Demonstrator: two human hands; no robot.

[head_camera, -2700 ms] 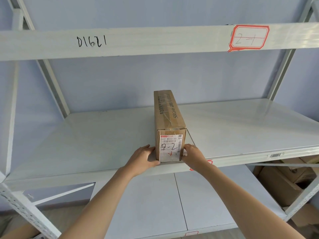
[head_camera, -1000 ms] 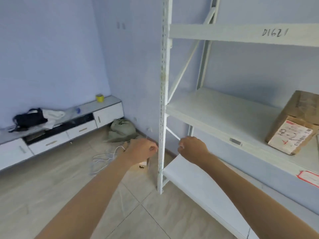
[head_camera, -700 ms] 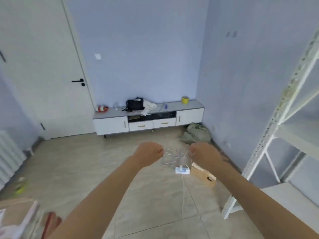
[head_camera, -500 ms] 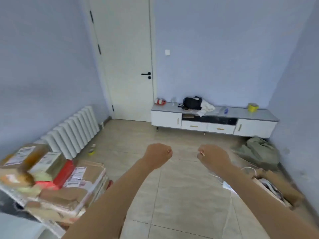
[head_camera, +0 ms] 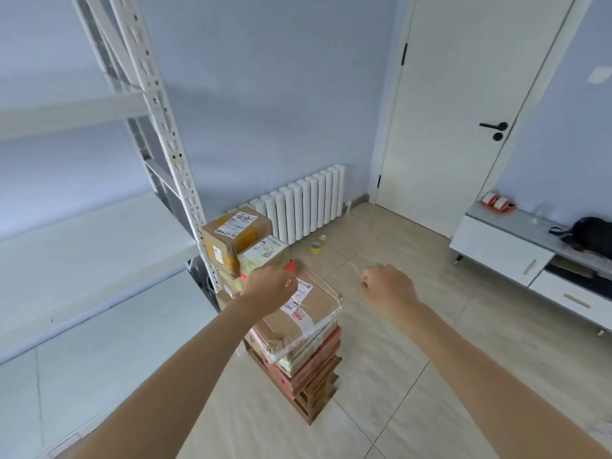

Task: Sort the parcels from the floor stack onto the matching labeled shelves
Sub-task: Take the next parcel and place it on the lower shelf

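A stack of parcels point(head_camera: 298, 346) stands on the tiled floor beside a white shelf upright point(head_camera: 165, 137). Its top is a flat brown parcel point(head_camera: 314, 309) with a white label. Behind it sit a taller brown box point(head_camera: 231, 236) and a pale box point(head_camera: 265, 256) with handwriting on it. My left hand point(head_camera: 270, 288) hovers over the near corner of the flat parcel, fingers curled, holding nothing. My right hand point(head_camera: 387, 289) hangs in the air to the right of the stack, fingers loosely curled and holding nothing.
White metal shelves point(head_camera: 82, 246) fill the left side. A white radiator point(head_camera: 304, 203) lines the wall behind the stack, with a tape roll point(head_camera: 316, 248) on the floor near it. A white door point(head_camera: 463, 111) and a low white cabinet point(head_camera: 516, 253) are at the right.
I let go of the 2-2 box on the shelf and turned away across the room. The view now faces the floor stack, with both hands held out in front, holding nothing.
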